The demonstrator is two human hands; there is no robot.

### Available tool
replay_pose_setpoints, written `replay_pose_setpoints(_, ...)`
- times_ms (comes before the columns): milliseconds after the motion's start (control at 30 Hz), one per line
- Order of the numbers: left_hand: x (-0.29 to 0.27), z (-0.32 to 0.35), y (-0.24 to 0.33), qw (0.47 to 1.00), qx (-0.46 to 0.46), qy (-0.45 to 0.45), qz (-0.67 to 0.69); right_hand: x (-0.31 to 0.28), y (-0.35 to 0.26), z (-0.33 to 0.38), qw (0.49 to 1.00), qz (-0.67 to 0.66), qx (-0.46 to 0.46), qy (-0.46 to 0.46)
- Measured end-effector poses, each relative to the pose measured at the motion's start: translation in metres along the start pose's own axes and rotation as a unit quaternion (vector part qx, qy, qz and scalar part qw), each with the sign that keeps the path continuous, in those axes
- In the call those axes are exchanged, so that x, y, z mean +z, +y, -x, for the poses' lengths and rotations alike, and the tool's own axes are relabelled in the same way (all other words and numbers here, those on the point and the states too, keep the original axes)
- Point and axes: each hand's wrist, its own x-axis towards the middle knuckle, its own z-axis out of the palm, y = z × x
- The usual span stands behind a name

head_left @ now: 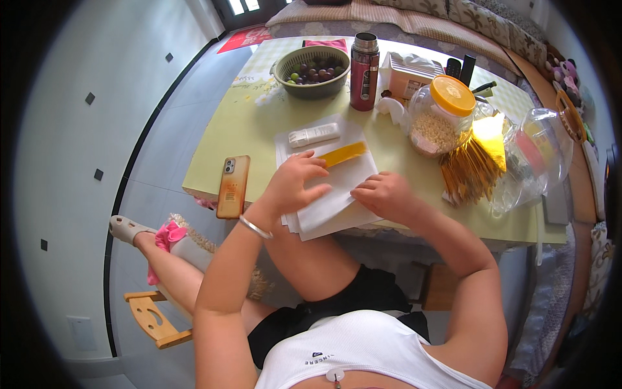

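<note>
While L hand (297, 186) curves, yel strip (345, 153) lies nr fingertips (320, 172).

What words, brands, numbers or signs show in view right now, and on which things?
Wording isn't copied here; print stands on:
White top: dark lettering and a small emblem.
Red mat: pale characters, blurred.
Phone: small print low on its back, too small to read.
White tube: faint marks, too small.
Thermos: a pale mark, unclear.
White paper: none visible.
</note>
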Motion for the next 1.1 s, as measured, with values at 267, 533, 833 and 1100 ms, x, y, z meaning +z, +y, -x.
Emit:
replay_pose_setpoints(267, 0.028, 0.051, 0.043, 0.989, -0.024, -0.001, -0.146, -0.010, -0.030, -0.009, 0.989, -0.121, 0.077, 0.032)
replay_pose_setpoints(533, 0.024, 0.064, 0.020, 0.993, -0.112, 0.020, 0.006, -0.007, 0.007, -0.006, 0.955, -0.278, 0.099, -0.008)
replay_pose_setpoints(833, 0.022, 0.054, 0.003, 0.981, -0.167, 0.093, -0.012, 0.003, 0.032, -0.016, 0.920, -0.304, 0.249, 0.002)
replay_pose_setpoints(1100, 0.037, 0.059, -0.002, 0.949, -0.233, 0.209, 0.047, 0.017, 0.054, -0.048, 0.904, -0.337, 0.263, -0.030)
